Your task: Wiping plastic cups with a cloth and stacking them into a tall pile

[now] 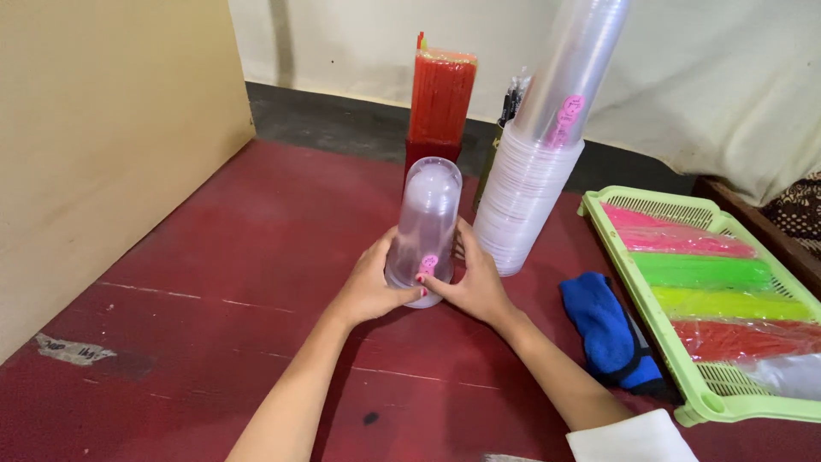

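Both the left hand (369, 287) and the right hand (473, 282) are wrapped around the base of a short stack of clear cups (424, 227) standing upside down on the red table (214, 257). Just right of it leans a taller cup stack (539, 145), with red straws (440, 94) behind. A blue cloth (607, 329) lies beside a green tray (710, 402) of coloured packets.

Clear glossy plastic cups (424, 224), a fuzzy blue cloth (605, 329), and a scuffed matt red tabletop (214, 282).
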